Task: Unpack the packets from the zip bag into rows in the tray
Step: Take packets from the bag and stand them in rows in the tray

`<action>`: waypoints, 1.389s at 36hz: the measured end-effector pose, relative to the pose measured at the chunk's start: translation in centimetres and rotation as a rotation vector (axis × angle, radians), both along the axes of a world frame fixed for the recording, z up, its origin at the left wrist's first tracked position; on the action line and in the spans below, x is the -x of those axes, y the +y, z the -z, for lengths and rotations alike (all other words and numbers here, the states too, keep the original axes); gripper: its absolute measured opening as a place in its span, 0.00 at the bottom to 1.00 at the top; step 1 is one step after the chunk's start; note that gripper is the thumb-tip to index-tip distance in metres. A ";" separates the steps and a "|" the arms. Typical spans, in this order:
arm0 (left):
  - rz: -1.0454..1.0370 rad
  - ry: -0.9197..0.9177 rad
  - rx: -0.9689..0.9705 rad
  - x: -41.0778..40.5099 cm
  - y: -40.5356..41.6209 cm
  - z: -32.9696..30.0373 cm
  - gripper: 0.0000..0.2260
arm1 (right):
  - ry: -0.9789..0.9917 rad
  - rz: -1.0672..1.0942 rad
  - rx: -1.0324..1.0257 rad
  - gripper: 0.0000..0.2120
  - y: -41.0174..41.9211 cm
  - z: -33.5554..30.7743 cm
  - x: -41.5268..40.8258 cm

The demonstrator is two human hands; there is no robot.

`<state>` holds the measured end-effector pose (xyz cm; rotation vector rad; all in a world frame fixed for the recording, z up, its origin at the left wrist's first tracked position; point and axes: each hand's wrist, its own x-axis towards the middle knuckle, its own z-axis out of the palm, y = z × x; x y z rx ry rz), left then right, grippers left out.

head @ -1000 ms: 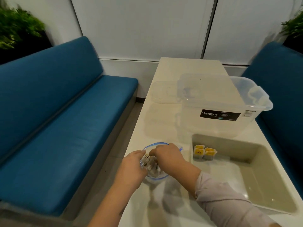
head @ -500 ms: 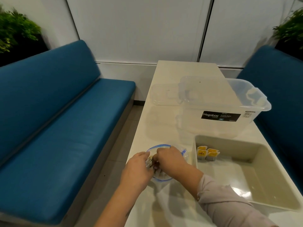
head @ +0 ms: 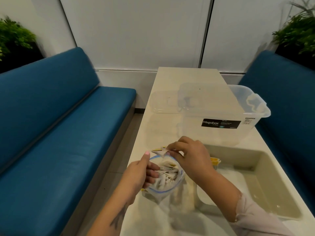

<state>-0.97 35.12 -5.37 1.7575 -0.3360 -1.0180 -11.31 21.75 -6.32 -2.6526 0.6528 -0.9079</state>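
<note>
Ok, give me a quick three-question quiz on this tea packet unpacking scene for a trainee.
1. True or false: the right hand pinches a tea packet above the zip bag.
2. Which hand holds the bag's mouth open?
3. The packets already in the tray lie in: A) its far left corner, B) its near right corner, C) its middle.

Key
1. True
2. The left hand
3. A
</note>
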 end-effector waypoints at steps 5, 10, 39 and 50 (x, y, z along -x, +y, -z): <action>-0.013 0.498 0.292 1.4 -1.4 -0.4 0.20 | -0.102 -0.123 0.292 0.08 0.3 0.9 1.2; -0.019 0.384 0.356 2.1 -2.2 0.5 0.10 | -0.111 -0.187 0.293 0.06 -0.4 1.7 2.5; 0.266 -0.392 0.300 8.4 -8.9 3.4 0.09 | 0.085 0.254 -0.584 0.07 -9.2 -2.9 13.2; 0.303 -0.803 0.314 11.6 -9.4 6.4 0.08 | 0.553 0.431 -0.279 0.07 -12.9 1.2 14.6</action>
